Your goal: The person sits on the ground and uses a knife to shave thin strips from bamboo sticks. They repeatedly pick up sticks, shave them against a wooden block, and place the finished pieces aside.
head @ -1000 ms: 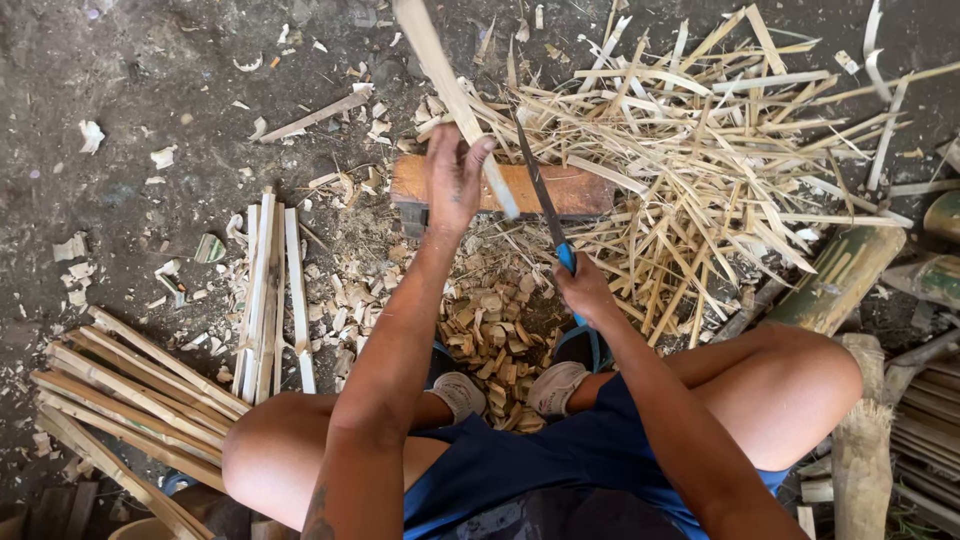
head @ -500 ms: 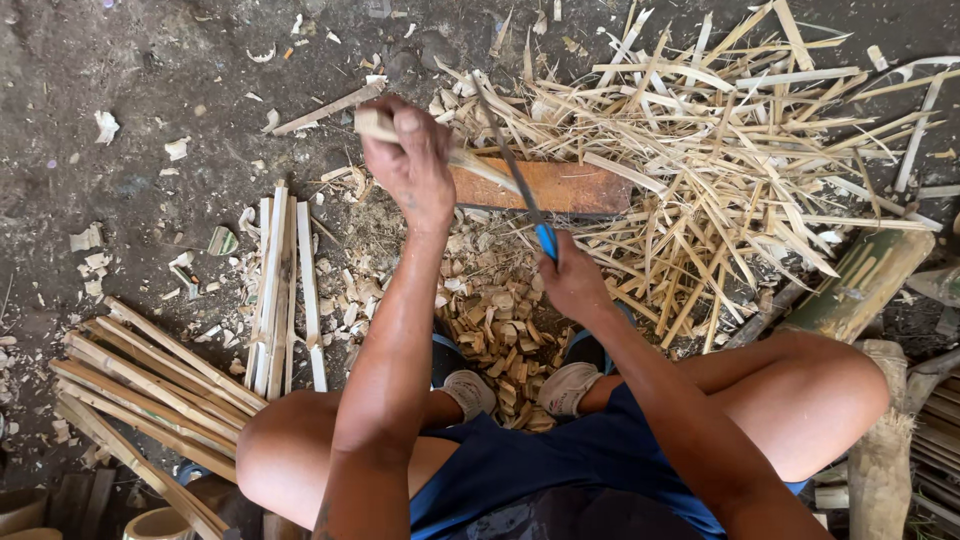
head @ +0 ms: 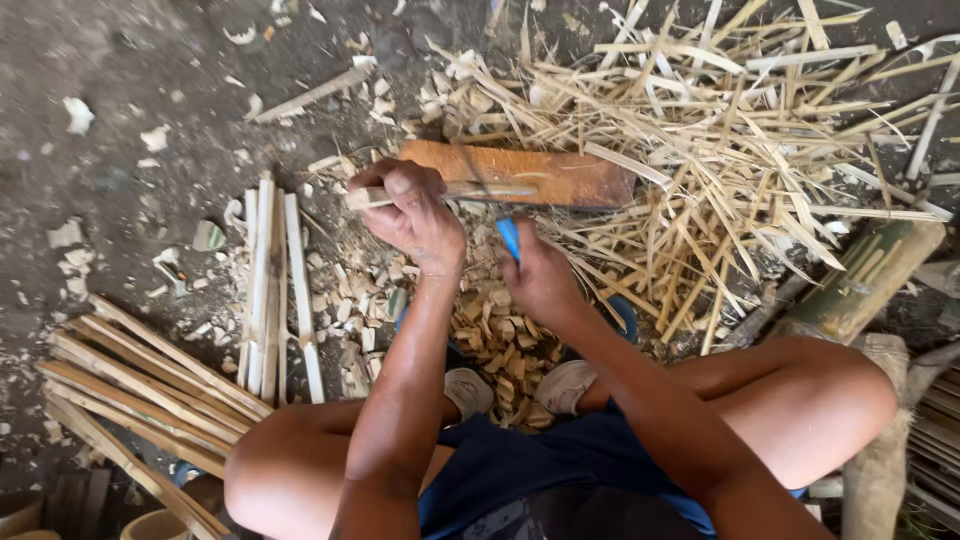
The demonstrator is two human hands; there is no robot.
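Observation:
My left hand grips a pale bamboo strip laid flat across a reddish wooden block on the ground. My right hand is closed on the blue handle of a knife; its dark blade runs up over the strip at the block. Both hands sit close together just in front of the block, above a heap of small bamboo chips between my feet.
A big pile of thin bamboo splinters lies right of and behind the block. Cut pale strips lie left, and longer brown slats at far left. A thick green bamboo piece lies right. My bare knees frame the bottom.
The strip, held upright a second ago, has been lowered to lie flat on the block. My left hand came down with it and the knife blade moved onto it.

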